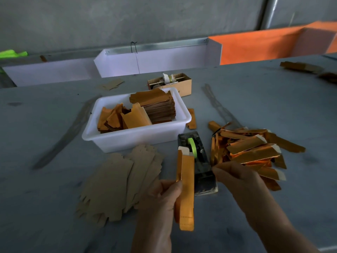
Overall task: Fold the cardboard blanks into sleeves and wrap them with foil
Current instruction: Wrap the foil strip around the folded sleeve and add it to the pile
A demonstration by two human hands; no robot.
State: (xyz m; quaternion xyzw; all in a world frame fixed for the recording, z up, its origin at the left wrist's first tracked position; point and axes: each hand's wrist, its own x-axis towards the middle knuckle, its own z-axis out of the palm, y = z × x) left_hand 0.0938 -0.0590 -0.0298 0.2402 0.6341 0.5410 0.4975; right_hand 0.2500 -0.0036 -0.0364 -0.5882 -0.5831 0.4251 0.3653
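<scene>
My left hand (162, 196) grips a long sleeve wrapped in orange foil (186, 190), held upright with its white cardboard end at the top. My right hand (235, 178) hovers at the near end of the black tape dispenser (198, 161), thumb and fingers pinched together at the cutter; whether a piece of tape is between them I cannot tell. Flat brown cardboard blanks (116, 179) lie fanned out on the table to the left. A heap of finished foil-wrapped sleeves (255, 150) lies to the right.
A white plastic tub (131, 137) behind the dispenser holds stacked foil sheets and blanks. A small cardboard box (182, 83) stands farther back. White and orange partitions (164, 61) close the far edge of the grey table (45, 189). More sleeves (300, 67) lie far right.
</scene>
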